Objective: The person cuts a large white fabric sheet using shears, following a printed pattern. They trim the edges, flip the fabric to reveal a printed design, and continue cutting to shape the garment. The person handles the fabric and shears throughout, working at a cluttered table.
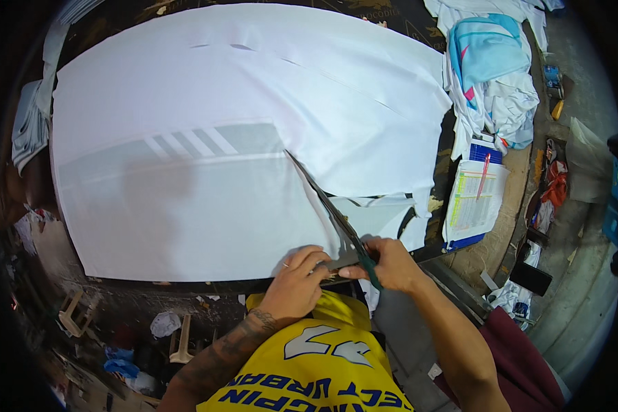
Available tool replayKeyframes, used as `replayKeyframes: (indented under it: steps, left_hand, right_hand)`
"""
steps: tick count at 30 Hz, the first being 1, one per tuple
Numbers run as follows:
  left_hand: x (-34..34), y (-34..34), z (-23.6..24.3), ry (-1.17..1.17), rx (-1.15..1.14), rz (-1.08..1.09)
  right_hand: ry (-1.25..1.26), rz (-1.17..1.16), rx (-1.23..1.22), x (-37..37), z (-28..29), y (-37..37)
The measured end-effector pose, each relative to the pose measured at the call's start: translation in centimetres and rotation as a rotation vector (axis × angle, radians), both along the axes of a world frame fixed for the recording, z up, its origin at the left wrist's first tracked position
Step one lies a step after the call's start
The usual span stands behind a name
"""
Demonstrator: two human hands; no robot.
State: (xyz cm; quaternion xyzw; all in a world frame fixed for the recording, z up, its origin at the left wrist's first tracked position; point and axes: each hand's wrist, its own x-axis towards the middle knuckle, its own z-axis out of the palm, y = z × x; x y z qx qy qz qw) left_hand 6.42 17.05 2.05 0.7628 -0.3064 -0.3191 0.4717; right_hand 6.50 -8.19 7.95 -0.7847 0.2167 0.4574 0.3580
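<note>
A large sheet of white fabric [172,226] covers most of the dark table, with grey striped shapes showing faintly through it. In my right hand [393,264] is a pair of long scissors [343,223] with a dark green handle. Their blades lie along a cut edge in the fabric, tips pointing far and to the left. My left hand [296,283] has its fingers curled at the near edge of the fabric, just left of the scissors' handle, and appears to pinch that edge. Right of the blades lies a smaller cut piece of fabric [378,214].
Beyond the table's right side sit a heap of white and light blue garments [491,55] and a printed sheet [472,199] with a pink pen [484,175] on it. Folded white cloth [31,123] hangs at the far left. Small wooden stools [180,340] stand below, on the left.
</note>
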Motion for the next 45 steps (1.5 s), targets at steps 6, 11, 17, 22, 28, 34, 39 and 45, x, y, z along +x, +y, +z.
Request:
replayKeyframes:
  steps: [6,11,17,22,28,34,39,45]
  left_hand:
    - [0.8,0.7,-0.4,0.04,-0.013,-0.106]
    - [0.9,1.2,-1.0,0.133,0.004,-0.182]
    - [0.4,1.2,-0.9,0.062,-0.018,-0.098]
    - [4.3,0.2,1.2,0.21,0.085,0.027]
    - [11.9,0.8,-1.6,-0.571,0.351,0.486]
    - [11.5,0.5,-3.2,-0.732,0.448,0.49]
    - [11.5,0.3,-2.8,-0.688,0.458,0.491]
    - [11.6,0.5,-3.1,-0.74,0.463,0.475]
  right_hand:
    - [0.009,-0.157,-0.017,1.6,-0.4,4.0]
    - [0.026,-0.399,0.075,2.9,0.3,6.1]
    - [0.013,-0.364,0.09,3.4,-1.6,7.1]
    - [0.153,-0.299,0.266,5.9,1.2,2.6]
    - [0.1,0.576,0.079,17.1,3.6,-8.0]
    - [-0.007,0.934,0.052,27.5,-0.8,-7.6]
    - [0.068,0.955,0.017,28.8,-0.1,-5.9]
    - [0.016,0.888,0.077,28.9,0.0,-2.8]
